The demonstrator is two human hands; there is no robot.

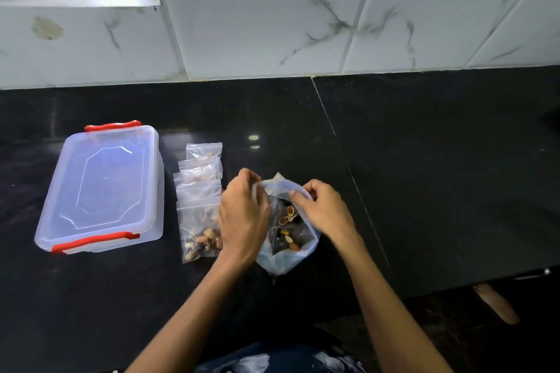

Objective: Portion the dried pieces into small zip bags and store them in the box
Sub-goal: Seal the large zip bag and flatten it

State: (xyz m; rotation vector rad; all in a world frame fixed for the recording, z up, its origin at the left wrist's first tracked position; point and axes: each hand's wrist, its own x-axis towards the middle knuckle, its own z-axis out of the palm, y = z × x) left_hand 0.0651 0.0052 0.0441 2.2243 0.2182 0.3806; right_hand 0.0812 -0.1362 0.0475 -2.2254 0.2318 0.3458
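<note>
In the head view, a large clear bag (288, 239) of dried pieces (288, 221) is held open near the worktop's (424, 160) front edge, its rim pinched by the left hand (242, 215) and right hand (325, 210). Filled small zip bags (201, 200) are stacked just left of it. A lidded box (103, 188) sits further left.

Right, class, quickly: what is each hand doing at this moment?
Left hand: closed on the left rim of the big bag.
Right hand: closed, pinching the bag's right rim.
</note>
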